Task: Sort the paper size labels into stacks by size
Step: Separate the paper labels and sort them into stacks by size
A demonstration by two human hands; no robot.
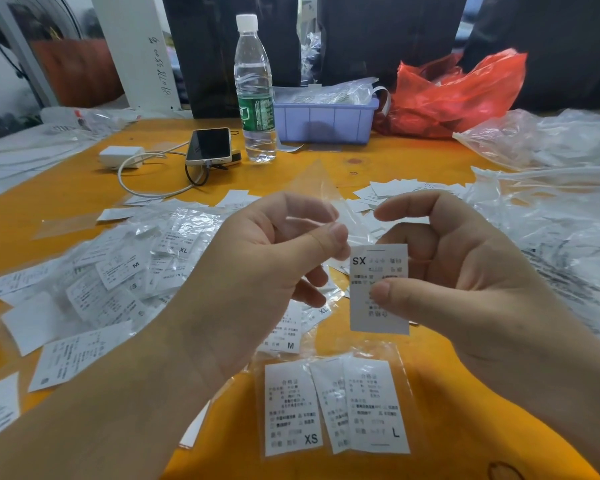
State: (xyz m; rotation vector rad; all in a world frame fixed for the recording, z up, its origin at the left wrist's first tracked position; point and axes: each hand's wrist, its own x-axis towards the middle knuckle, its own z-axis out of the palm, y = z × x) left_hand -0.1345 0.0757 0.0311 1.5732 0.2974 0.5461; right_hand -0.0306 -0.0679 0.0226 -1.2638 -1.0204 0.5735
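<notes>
Labels in clear sleeves [118, 271] lie heaped at the left, unsorted. The left hand [257, 258] pinches an emptied clear sleeve [321, 192] between thumb and forefinger; the right hand [465, 271], just beside it, pinches a bare label [378, 289] that reads XS upside down. Near the person, an XS label [291, 407] and an L label [374, 403] start the stacks. Best to drop the sleeve aside, turn the label upright, then lay it squarely on the XS one.

Light: bright, even, diffuse | Shadows: soft ones are cast near the hands on the orange table [378, 161] | Glare: seen on plastic bags [551, 140] at far right | Distortion: edges are bent | Blur: small print is smeared
</notes>
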